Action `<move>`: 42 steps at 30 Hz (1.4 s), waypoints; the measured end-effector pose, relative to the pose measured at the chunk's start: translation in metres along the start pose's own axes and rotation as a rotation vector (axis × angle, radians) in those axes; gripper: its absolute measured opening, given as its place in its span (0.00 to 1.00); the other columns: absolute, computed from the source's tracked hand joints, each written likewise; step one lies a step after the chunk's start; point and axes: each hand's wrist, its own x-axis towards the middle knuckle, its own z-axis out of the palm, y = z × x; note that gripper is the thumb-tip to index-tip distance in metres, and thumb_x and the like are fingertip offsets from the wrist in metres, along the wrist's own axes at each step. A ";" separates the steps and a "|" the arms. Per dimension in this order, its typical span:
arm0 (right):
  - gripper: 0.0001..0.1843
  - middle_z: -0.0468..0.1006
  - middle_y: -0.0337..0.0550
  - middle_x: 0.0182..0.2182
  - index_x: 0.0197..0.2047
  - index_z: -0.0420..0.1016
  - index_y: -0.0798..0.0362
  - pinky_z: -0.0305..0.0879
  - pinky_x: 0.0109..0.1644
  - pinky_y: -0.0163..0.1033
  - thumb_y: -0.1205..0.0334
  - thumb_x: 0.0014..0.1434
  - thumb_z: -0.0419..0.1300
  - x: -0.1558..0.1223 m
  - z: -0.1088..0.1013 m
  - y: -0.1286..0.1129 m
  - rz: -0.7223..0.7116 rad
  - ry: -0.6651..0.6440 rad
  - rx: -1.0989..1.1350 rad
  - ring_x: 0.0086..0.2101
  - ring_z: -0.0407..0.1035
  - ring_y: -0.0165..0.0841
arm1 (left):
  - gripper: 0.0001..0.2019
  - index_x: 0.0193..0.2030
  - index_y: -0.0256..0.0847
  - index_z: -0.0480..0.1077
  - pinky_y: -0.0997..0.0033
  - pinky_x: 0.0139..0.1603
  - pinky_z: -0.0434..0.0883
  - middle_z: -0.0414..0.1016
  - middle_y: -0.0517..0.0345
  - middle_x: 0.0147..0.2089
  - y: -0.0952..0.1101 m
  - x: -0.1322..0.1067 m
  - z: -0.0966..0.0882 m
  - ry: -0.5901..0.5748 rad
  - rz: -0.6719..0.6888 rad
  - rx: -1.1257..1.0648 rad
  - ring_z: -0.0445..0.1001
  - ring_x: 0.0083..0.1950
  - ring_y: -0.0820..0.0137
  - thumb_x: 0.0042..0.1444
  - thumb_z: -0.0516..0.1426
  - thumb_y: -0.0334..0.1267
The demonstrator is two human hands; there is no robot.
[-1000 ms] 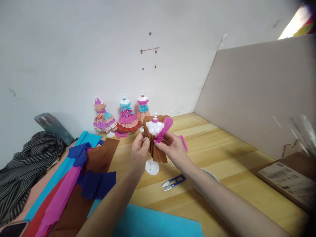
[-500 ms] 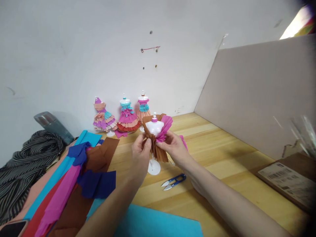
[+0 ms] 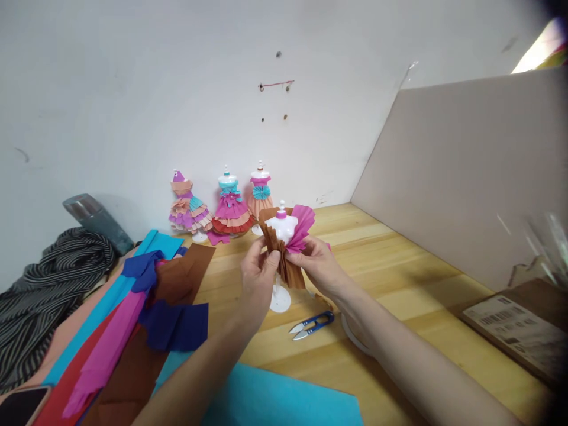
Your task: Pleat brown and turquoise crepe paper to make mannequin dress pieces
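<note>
A small white mannequin (image 3: 283, 225) on a white stand (image 3: 280, 300) is wrapped in pleated brown paper (image 3: 288, 266) with a pink paper fan (image 3: 304, 226) at its right shoulder. My left hand (image 3: 258, 278) pinches the brown pleats at the waist from the left. My right hand (image 3: 318, 266) pinches the brown and pink paper from the right. Blue-handled thread snips (image 3: 312, 325) lie on the wooden table (image 3: 412, 284) just below my right wrist.
Three dressed mannequins (image 3: 231, 204) stand by the white wall. Coloured paper sheets (image 3: 133, 319) lie at left, a cyan sheet (image 3: 275, 402) in front. Striped cloth (image 3: 48, 290), a grey bottle (image 3: 95, 222), a phone corner (image 3: 20, 405), a cardboard box (image 3: 515, 325) and a grey board (image 3: 470, 171) surround.
The mannequin has been brought more upright and its base now rests nearer the table. Both hands stay pinched on the paper; the view shifted slightly.
</note>
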 end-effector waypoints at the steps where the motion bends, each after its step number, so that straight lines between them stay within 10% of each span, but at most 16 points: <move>1: 0.17 0.79 0.38 0.26 0.29 0.78 0.49 0.72 0.39 0.41 0.48 0.39 0.72 0.000 0.000 0.000 0.001 0.005 -0.003 0.29 0.72 0.33 | 0.13 0.50 0.40 0.69 0.67 0.54 0.69 0.78 0.54 0.47 0.000 0.000 0.000 -0.005 -0.001 -0.003 0.74 0.53 0.64 0.57 0.56 0.36; 42: 0.12 0.68 0.35 0.20 0.27 0.75 0.53 0.61 0.26 0.33 0.53 0.48 0.68 -0.008 0.000 -0.013 -0.044 0.036 -0.232 0.22 0.62 0.28 | 0.10 0.44 0.39 0.74 0.67 0.47 0.68 0.76 0.53 0.41 -0.004 -0.010 -0.003 0.043 0.097 0.249 0.73 0.44 0.64 0.57 0.58 0.38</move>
